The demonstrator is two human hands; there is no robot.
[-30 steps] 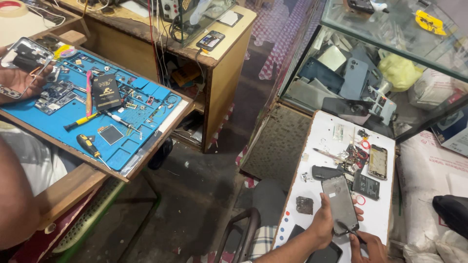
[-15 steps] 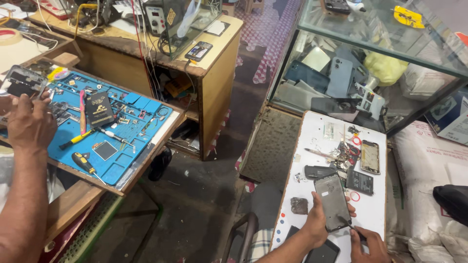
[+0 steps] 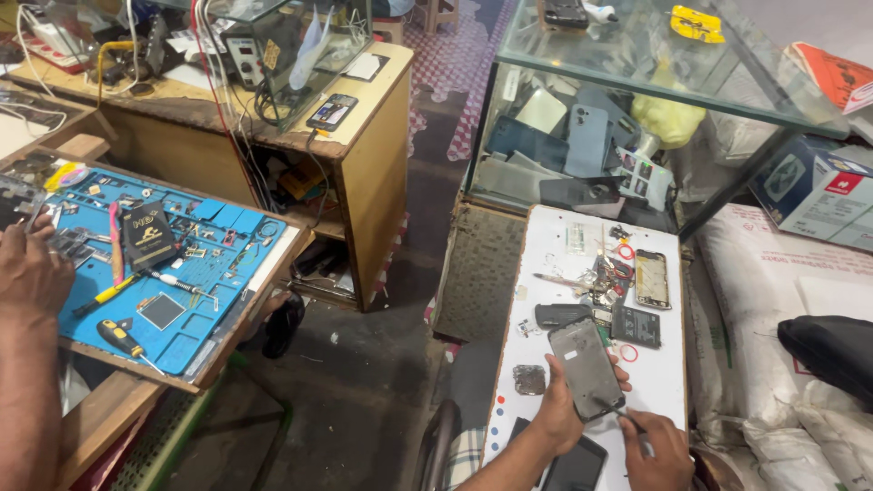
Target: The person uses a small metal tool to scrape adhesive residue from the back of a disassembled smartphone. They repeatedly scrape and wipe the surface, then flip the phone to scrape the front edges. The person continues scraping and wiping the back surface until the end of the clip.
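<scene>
Blue work mat (image 3: 195, 318) bears the left hand (image 3: 35, 273), palm down; fingers' grip unclear.

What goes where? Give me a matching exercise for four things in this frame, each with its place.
Things:
1. black-and-yellow screwdriver
2. plugged-in phone
3. phone screen panel
4. yellow bag

Places:
a. inside the glass cabinet
b. in the co-worker's hand
c. on the blue mat
d. on the wooden desk

Pairs: 1-c, 2-d, 3-b, 4-a
</scene>
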